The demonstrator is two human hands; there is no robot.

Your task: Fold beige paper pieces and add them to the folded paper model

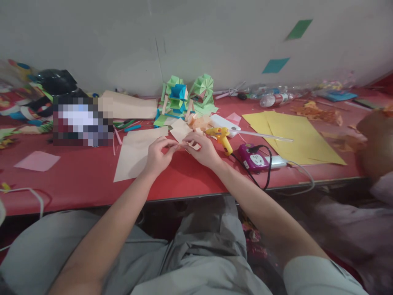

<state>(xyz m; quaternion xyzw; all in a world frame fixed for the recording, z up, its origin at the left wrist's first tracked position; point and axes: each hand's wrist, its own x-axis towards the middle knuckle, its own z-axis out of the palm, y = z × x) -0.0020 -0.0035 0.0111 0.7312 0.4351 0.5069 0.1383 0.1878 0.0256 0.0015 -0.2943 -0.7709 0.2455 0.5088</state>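
Both hands meet over the red table, fingertips pinched together on a small pale piece of folded paper (194,145). My left hand (160,154) is closed on its left end, and my right hand (202,150) is closed on its right side. The fingers cover much of the piece. Beneath and left of my left hand lies a large beige sheet (132,157). A yellow glue gun (223,139) with a long clear stick rests just right of my right hand. Crumpled peach paper (200,122) sits behind the hands.
Green and blue folded-paper models (178,98) stand at the back. Yellow sheets (294,135) and a purple power socket (253,157) with cables are on the right. A pink square (37,161) lies left. Another person (376,143) is at the right edge.
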